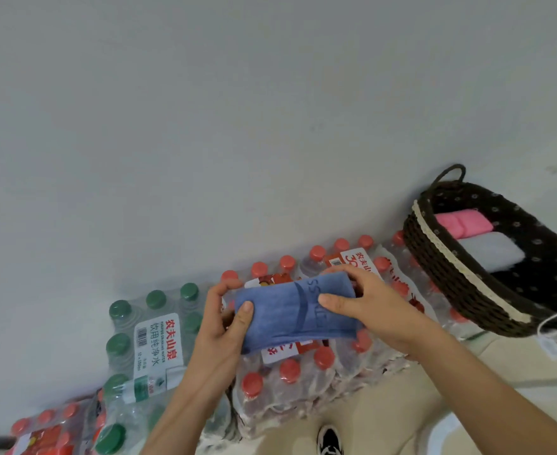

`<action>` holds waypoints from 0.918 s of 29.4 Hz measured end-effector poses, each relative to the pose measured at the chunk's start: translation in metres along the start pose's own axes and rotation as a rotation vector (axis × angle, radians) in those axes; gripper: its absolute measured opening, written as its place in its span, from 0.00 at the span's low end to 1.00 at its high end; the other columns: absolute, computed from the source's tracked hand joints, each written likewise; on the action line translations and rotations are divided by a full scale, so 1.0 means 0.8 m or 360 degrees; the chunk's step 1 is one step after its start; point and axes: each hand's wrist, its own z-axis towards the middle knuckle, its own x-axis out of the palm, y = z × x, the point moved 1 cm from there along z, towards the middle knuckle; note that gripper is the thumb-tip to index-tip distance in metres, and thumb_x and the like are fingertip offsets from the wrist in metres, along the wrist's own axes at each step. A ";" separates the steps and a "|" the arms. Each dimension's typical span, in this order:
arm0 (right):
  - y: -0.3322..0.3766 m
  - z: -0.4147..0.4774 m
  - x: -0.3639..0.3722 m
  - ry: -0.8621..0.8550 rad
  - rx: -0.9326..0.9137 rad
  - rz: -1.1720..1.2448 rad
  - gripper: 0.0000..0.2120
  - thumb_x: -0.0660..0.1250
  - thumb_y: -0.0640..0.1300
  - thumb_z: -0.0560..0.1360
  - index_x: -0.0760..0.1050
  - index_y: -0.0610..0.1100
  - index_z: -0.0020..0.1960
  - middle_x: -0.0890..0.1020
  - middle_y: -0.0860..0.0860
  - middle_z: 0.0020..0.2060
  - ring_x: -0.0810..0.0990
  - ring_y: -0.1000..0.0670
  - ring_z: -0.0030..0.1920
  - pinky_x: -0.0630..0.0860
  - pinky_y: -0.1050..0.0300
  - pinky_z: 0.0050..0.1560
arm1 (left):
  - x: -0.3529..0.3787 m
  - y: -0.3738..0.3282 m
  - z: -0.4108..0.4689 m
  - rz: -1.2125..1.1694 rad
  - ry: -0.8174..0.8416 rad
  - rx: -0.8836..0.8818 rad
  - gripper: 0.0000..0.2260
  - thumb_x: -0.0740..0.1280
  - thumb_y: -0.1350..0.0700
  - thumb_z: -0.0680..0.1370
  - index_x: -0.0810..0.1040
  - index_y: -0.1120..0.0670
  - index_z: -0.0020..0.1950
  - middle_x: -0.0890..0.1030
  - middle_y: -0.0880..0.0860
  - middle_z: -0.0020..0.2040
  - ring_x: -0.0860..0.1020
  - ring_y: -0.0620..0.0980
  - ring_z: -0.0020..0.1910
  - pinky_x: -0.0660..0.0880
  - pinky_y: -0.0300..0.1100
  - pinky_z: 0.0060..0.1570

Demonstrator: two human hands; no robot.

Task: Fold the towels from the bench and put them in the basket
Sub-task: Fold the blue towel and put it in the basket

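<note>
A plain grey wall (205, 126) is filling the space beyond the hands, and below them shrink-wrapped packs of red-capped bottles (290, 372) are lying on a pale floor (385, 415), with green-capped bottles (146, 339) out past the left hand (219, 326).

The person is holding a folded blue towel (290, 316) in the air between both hands, above the red-capped bottles. The left hand is pinching the towel's left end, thumb on top and fingers behind. The right hand (369, 307) is gripping the other end, thumb lying across the top face and fingers curling over the far edge.

The woven basket (447, 284) is sitting beyond the right hand and out to its right, already carrying a pink towel (464, 221) and a white towel (490, 254) side by side.

The fold looks finished, so the step in hand is probably the transfer. Doing it well means keeping both ends pinched so the layers are not sliding apart, then lowering the bundle flat into the free space nearer than the white towel.

The towel's long axis is running from hand to hand, tilting slightly so the right end sits farther from the person. A dark stripe and printed lettering are crossing it near the right thumb.
</note>
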 end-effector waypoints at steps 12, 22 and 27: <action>0.003 -0.019 -0.198 -0.0135 -0.0102 0.0297 0.23 0.72 0.41 0.71 0.72 0.54 0.63 0.84 0.47 0.50 0.84 0.52 0.46 0.80 0.59 0.40 | 0.210 -0.055 0.035 -0.0463 -0.0159 -0.0171 0.07 0.64 0.59 0.79 0.81 0.51 0.50 0.83 0.49 0.39 0.77 0.45 0.29 0.71 0.35 0.24; -0.054 -0.031 -0.423 -0.0626 0.0044 -0.0341 0.06 0.64 0.46 0.76 0.71 0.56 0.49 0.73 0.47 0.27 0.69 0.51 0.21 0.66 0.60 0.22 | 0.425 -0.082 0.077 0.0372 0.0465 -0.0322 0.10 0.68 0.47 0.76 0.80 0.44 0.56 0.82 0.51 0.42 0.77 0.45 0.33 0.75 0.38 0.33; -0.084 -0.020 -0.454 -0.0305 0.0219 -0.0810 0.04 0.61 0.44 0.76 0.71 0.51 0.43 0.75 0.48 0.25 0.73 0.51 0.21 0.67 0.61 0.21 | 0.467 -0.083 0.096 0.0928 0.0595 -0.0220 0.08 0.68 0.43 0.74 0.79 0.41 0.52 0.82 0.45 0.38 0.80 0.45 0.32 0.79 0.40 0.38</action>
